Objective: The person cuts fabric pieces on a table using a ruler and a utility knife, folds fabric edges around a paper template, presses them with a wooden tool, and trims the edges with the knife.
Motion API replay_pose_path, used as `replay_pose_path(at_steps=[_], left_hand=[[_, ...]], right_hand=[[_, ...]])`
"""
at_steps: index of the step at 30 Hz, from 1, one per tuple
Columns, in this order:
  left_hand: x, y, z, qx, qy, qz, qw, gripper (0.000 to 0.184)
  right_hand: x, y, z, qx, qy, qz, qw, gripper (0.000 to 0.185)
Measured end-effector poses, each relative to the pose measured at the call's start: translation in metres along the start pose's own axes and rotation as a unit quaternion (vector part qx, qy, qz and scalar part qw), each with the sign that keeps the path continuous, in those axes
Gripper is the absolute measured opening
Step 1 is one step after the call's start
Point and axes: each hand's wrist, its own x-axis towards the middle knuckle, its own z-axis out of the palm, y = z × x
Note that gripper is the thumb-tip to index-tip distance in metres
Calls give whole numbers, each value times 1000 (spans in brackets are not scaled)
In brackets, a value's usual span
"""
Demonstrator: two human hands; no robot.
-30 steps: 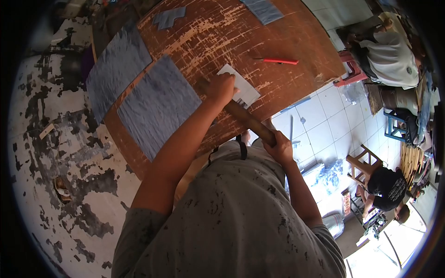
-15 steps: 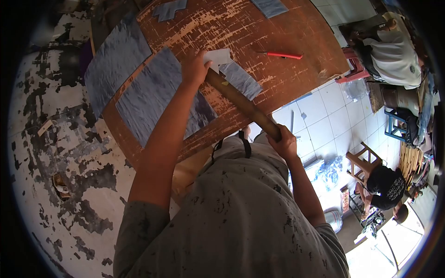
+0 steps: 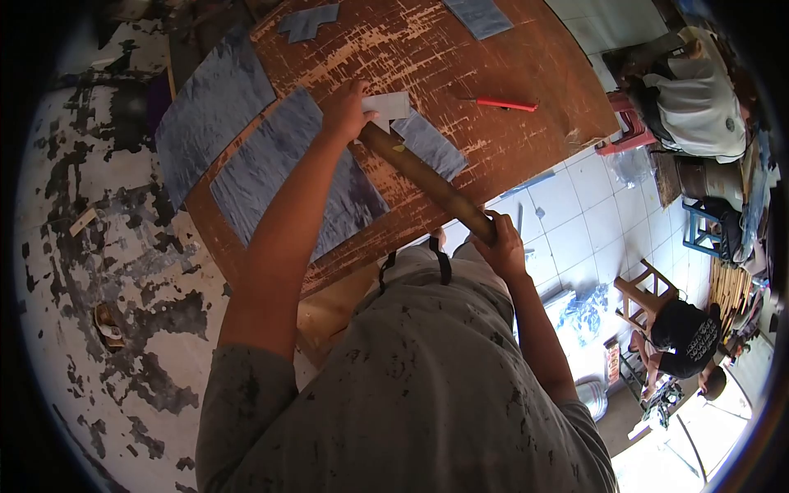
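Note:
A long brown tube slants from the worn brown tabletop out past its near edge, toward my body. Its lower end is in the grip of my right hand, fingers wrapped round it. My left hand is closed at the upper end, its thumb beside a white L-shaped piece; part of that grip is hidden. Under the tube's far side lies a small grey-blue patterned piece. A large grey-blue sheet lies beneath my left forearm.
Another grey-blue sheet overhangs the table's left side. Smaller cut pieces lie at the far side, and a slim red-handled tool at the right. Co-workers sit to the right, near a wooden stool.
The view has shifted slightly. My left fingers have lifted a little away from the thumb at the white piece. The tube and my right hand stay almost in place.

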Motion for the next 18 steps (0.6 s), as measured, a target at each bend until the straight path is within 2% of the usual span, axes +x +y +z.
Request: replay_pose_path(at_steps=[5, 8, 11, 13, 16, 18], left_hand=[[6, -2, -2, 49, -12, 18, 999, 49], [7, 12, -20, 109, -57, 18, 992, 50], [6, 10, -29, 101, -48, 29, 993, 41], [13, 0, -35, -108, -122, -2, 987, 26], [5, 9, -68, -80, -120, 2, 990, 19], [-20, 40, -85, -98, -127, -4, 987, 15]], right_hand=[[2, 1, 4, 7, -2, -6, 1000, 61], [0, 3, 4, 4, 16, -19, 1000, 61], [-8, 4, -11, 0, 35, -33, 999, 60], [-24, 6, -32, 14, 48, -18, 999, 53], [-56, 28, -56, 34, 83, 30, 996, 52], [-58, 39, -67, 25, 146, 21, 989, 53]])
